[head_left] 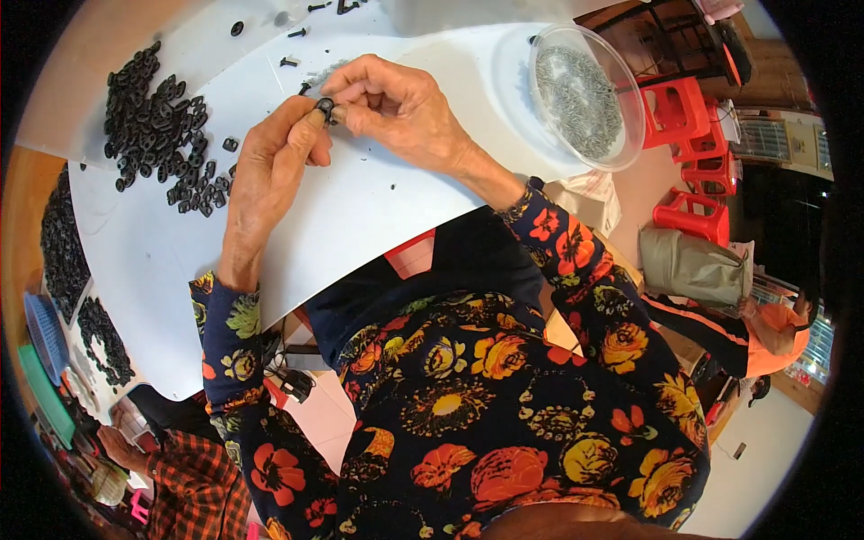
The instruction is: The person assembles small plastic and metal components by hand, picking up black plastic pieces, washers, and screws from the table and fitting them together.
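Observation:
Over the white table, my two hands meet at a small black ring-shaped part. My left hand pinches it between thumb and fingers. From the other side, my right hand comes in with fingers curled and thumb at the part's edge; whatever its fingertips hold is too small to make out. Just beyond the fingers are a few thin silvery pins and a black screw-like piece. A heap of small black parts spreads to the left of my left hand.
At the far right, a clear round tub holds many silvery pins. Red stools and a greenish sack stand beyond it. A person in orange is at right; another in a plaid shirt sits lower left, near more black parts.

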The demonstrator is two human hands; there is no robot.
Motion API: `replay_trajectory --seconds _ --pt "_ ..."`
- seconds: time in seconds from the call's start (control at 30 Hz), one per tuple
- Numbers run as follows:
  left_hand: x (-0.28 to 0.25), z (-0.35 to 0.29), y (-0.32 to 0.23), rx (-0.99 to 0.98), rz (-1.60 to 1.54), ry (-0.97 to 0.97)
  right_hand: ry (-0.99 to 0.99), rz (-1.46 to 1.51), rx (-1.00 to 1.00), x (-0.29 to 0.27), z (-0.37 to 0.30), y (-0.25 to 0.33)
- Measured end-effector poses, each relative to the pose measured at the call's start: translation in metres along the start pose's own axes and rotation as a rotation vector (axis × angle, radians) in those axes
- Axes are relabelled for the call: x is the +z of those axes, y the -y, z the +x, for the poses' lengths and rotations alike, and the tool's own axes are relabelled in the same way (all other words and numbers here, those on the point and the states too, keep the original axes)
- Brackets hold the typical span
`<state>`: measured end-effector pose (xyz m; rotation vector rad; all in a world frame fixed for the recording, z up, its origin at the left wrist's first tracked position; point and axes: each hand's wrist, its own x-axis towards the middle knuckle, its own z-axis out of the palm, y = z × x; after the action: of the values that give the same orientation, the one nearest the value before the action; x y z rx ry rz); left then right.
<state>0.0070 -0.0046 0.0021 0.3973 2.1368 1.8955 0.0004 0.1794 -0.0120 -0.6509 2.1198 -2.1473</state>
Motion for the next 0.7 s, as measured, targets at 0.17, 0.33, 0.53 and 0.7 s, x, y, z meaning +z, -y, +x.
replay_trajectory --seconds 0.17,0.33,0.53,0.7 --pt "0.0031 0.0005 0.0075 0.084 0.086 -0.022 0.01 0.039 0.012 0.0002 0.0008 0.0051" --pt "0.0058 0.0008 0.0018 0.06 0.222 -0.072 -0.001 0.116 0.033 0.0025 0.0001 0.0048" --pt "0.008 0.002 -0.0005 0.037 0.246 -0.081 -0.006 0.12 0.032 0.0024 -0.0006 0.0024" --pt "0.002 0.0034 0.0065 0.055 0.231 -0.036 0.057 0.092 0.091 0.0005 -0.0007 0.0001"
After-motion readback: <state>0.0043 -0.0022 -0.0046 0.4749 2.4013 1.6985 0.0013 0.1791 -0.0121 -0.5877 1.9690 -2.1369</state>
